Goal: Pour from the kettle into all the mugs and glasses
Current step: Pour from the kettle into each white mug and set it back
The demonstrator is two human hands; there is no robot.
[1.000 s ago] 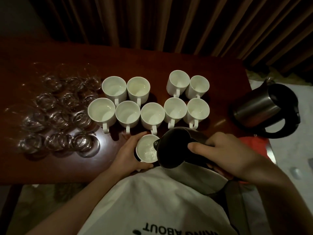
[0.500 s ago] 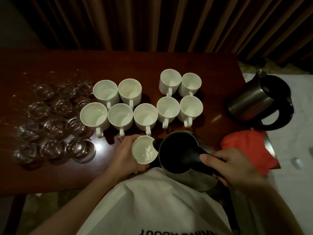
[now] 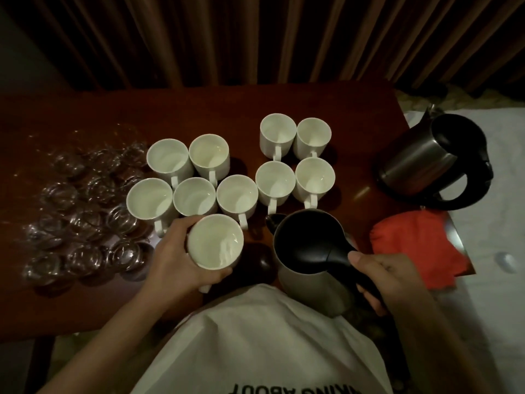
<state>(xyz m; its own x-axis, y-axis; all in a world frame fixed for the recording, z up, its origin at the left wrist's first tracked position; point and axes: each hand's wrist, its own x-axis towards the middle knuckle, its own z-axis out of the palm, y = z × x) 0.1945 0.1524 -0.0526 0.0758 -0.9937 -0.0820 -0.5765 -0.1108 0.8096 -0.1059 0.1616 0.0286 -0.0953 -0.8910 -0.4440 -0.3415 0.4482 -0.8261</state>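
My right hand (image 3: 389,280) grips the black handle of a steel kettle (image 3: 309,251), which stands upright near the table's front edge, spout pointing away. My left hand (image 3: 176,260) holds a white mug (image 3: 215,241) by its body, just left of the kettle and lifted in front of the other mugs. Several white mugs (image 3: 237,194) stand in two groups in the middle of the table. Several clear glasses (image 3: 85,211) are clustered at the left.
A second steel kettle (image 3: 434,163) with a black handle stands at the table's right end. A red cloth (image 3: 417,245) lies at the front right corner. The brown wooden table (image 3: 199,109) backs onto dark curtains. A white surface lies to the right.
The kettle has tipped back from pouring to upright and drawn away to the right. My left hand has lifted the mug slightly up and left of the spout.
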